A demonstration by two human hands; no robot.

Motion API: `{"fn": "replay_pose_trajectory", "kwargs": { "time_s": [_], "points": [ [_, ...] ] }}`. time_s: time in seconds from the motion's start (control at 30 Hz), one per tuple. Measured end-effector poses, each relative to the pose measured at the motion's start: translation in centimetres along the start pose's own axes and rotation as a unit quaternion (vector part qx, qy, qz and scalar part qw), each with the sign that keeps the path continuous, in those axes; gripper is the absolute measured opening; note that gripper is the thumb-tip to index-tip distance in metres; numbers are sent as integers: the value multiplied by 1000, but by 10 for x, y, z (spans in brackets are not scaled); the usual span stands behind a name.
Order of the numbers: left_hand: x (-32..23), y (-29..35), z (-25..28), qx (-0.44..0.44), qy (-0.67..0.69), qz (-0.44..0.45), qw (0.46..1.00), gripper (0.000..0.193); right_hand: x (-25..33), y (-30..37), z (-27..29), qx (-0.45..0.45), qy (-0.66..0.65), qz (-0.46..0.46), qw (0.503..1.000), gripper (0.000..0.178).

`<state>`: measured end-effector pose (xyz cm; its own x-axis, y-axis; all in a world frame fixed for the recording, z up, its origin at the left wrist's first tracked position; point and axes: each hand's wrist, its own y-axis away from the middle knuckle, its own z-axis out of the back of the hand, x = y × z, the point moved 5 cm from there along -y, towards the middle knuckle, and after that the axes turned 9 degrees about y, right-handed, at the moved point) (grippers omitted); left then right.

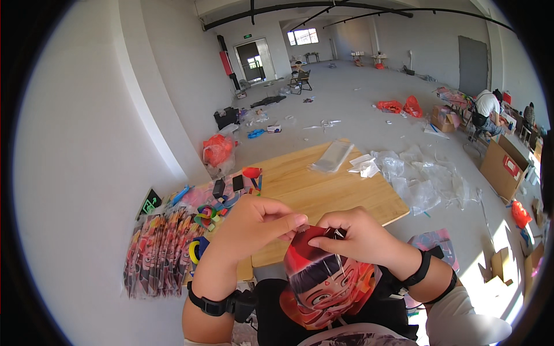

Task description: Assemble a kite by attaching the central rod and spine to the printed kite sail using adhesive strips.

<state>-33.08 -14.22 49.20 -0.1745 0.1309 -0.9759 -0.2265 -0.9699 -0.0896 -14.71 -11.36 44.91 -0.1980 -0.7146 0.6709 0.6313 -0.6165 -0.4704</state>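
A flat printed piece with a cartoon face (pixel 323 288), red and black and glossy as if in clear plastic, hangs over my lap. My left hand (pixel 259 222) pinches its top edge between thumb and fingertips. Beside it my right hand (pixel 355 233) grips the same top edge, the thumb lying flat on the front. Close by my left wrist, a yellow tape roll (pixel 194 252) and several colourful strips (pixel 208 216) lie on the wooden table (pixel 288 179). The fingers behind the piece are partly hidden.
Stacked bagged prints (pixel 161 254) lie at the left by the wall. Clear plastic sleeves (pixel 333 155) and crumpled white paper (pixel 365 166) sit on the table's far side. Plastic film (pixel 427 179) and cardboard boxes (pixel 503 167) litter the floor at right, where a person (pixel 487 109) bends over.
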Motion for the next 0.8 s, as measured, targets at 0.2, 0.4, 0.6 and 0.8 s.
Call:
{"fn": "replay_pose_trajectory", "kwargs": {
  "time_s": [0.2, 0.4, 0.6, 0.8],
  "points": [
    [0, 1, -4, -31, -27, -32, 999, 19, -2, 1, -1, 7, -8, -20, 1000, 16],
    [-1, 5, -6, -85, -62, -77, 991, 21, -6, 1, -3, -9, -6, -1, 1000, 17],
    [1, 9, -8, -119, -95, -106, 983, 17, -3, 0, -1, -3, -7, -9, 1000, 17],
    [-3, 14, -14, -138, -110, -144, 974, 13, -4, 1, -2, -8, -12, -1, 1000, 16]
  ]
}}
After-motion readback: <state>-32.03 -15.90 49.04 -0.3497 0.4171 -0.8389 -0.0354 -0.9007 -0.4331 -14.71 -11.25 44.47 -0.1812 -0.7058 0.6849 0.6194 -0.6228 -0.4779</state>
